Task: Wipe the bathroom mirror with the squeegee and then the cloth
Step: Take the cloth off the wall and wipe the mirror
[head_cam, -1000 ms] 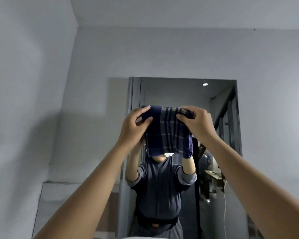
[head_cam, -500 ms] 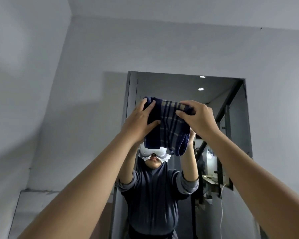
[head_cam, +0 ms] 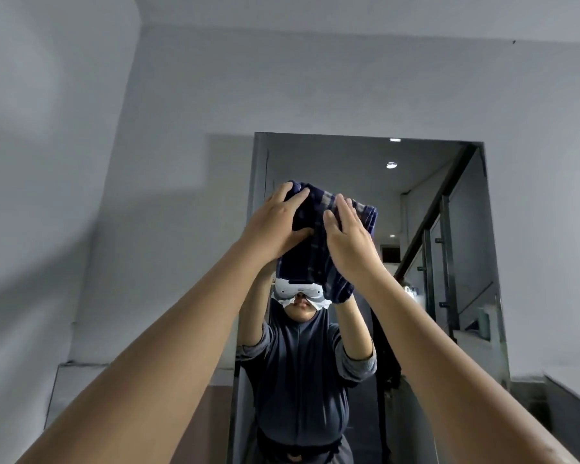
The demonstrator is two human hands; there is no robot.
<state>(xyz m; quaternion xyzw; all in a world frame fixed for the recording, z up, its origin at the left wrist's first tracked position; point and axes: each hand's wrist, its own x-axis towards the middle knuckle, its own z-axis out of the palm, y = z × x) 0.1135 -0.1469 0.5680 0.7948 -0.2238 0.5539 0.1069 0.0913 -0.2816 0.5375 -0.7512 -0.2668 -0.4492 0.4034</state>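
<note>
I have both arms raised in front of the mirror (head_cam: 426, 229), which hangs on the grey wall (head_cam: 315, 88) with its dark frame reaching up to a straight top edge. My left hand (head_cam: 275, 226) grips the left side of the cloth (head_cam: 315, 259), thumb tucked under and fingers curled over its upper edge. My right hand (head_cam: 347, 242) lies on the right side of the cloth with the fingers close together and fairly flat, the palm pressing against the fabric; whether the thumb pinches it from behind I cannot tell. The cloth is dark blue with pale stripes, bunched and folded between the two hands, and it is held up over the upper middle of the mirror, a little below the top edge and nearer the left edge than the right. Its lower end hangs down past my wrists. Whether the fabric actually touches the glass I cannot tell. In the glass I see my own reflection (head_cam: 302, 380) in a dark grey top with the sleeves rolled, arms lifted likewise, and a stair railing (head_cam: 446, 249) along the mirror's right side.
</note>
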